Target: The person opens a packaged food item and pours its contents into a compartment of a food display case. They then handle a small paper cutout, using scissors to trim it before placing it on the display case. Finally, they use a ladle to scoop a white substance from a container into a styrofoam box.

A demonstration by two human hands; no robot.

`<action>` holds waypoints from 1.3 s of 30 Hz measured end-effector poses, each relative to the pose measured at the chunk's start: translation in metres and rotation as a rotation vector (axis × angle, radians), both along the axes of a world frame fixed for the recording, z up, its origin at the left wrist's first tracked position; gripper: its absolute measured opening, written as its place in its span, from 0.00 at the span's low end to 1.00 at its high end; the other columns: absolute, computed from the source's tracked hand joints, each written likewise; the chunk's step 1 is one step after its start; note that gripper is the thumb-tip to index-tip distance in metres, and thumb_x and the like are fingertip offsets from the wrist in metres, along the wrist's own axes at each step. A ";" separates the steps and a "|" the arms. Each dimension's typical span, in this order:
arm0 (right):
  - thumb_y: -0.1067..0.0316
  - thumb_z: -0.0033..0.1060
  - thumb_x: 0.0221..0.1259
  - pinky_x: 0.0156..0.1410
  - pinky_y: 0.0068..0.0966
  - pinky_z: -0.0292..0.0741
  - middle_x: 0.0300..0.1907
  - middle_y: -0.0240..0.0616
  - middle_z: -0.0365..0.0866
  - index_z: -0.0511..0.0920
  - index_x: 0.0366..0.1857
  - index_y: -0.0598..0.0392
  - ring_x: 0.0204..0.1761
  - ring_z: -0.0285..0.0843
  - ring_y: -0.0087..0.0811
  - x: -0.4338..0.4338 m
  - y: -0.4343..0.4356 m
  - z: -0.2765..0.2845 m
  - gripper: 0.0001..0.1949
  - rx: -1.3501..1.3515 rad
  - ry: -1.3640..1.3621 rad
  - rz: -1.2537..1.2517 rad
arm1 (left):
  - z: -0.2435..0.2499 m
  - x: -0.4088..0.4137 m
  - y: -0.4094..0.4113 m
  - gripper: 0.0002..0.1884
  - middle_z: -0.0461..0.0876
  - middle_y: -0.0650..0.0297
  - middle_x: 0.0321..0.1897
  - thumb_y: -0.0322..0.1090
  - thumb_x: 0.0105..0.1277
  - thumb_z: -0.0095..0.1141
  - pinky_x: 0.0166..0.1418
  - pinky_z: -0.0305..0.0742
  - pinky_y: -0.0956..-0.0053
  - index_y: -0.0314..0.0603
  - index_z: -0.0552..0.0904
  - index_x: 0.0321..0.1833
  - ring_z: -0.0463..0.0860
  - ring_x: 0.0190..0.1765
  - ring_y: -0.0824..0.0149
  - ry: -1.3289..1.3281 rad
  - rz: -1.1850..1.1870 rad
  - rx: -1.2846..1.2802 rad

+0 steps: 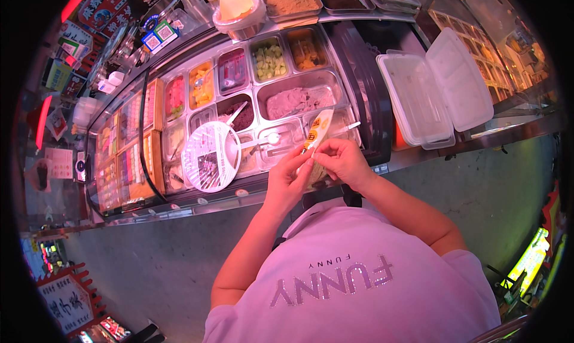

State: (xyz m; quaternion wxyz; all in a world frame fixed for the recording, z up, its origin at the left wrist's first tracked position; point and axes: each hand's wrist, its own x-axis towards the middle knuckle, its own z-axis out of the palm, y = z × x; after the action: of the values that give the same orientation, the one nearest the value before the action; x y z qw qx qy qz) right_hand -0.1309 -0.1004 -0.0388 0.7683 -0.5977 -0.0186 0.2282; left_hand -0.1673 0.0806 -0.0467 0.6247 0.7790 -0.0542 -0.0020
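A long plastic packet (319,124) with orange and yellow printing is held over the front of a chilled food counter. My left hand (290,172) grips its left side between thumb and fingers. With bent fingers, my right hand (341,160) pinches the packet's right edge; the exact fingertip contact is partly hidden. The packet's lower part lies behind both hands. Just beyond them, a steel pan of pale purple mash (298,102) sits in the counter. To the left of my hands, a round white plastic fan (206,166) rests across several pans, its handle pointing right.
Further pans hold green cubes (269,64), yellow cubes (201,85) and dark purple grains (242,119). On the right stands a clear plastic box (415,96) with its lid raised. Crumb trays (291,1) line the back ledge. A glass-fronted case (123,150) is at left.
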 end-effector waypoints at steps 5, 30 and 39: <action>0.69 0.65 0.71 0.21 0.18 0.63 0.23 0.29 0.81 0.85 0.36 0.62 0.18 0.72 0.15 0.005 -0.004 0.005 0.07 -0.118 -0.009 0.036 | 0.007 -0.001 -0.001 0.14 0.87 0.45 0.57 0.31 0.75 0.62 0.68 0.74 0.66 0.38 0.88 0.61 0.83 0.66 0.57 0.003 0.014 0.082; 0.67 0.63 0.73 0.22 0.18 0.62 0.23 0.29 0.82 0.87 0.40 0.64 0.17 0.71 0.15 0.007 -0.009 0.008 0.10 -0.113 0.018 0.091 | 0.002 0.007 0.004 0.16 0.87 0.53 0.60 0.35 0.73 0.66 0.37 0.74 0.78 0.45 0.88 0.61 0.78 0.32 0.76 -0.100 -0.024 0.155; 0.68 0.62 0.71 0.21 0.20 0.65 0.22 0.31 0.83 0.89 0.38 0.63 0.16 0.72 0.16 0.005 -0.009 0.008 0.10 -0.224 -0.024 0.094 | 0.031 0.003 0.002 0.16 0.86 0.49 0.56 0.34 0.72 0.64 0.49 0.83 0.64 0.39 0.87 0.60 0.89 0.45 0.50 -0.153 -0.097 0.367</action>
State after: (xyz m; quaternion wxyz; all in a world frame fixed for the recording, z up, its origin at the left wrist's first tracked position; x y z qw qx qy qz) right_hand -0.1263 -0.1096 -0.0308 0.6850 -0.6808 -0.0300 0.2576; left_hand -0.1645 0.0827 -0.0157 0.4656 0.8741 -0.1375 0.0174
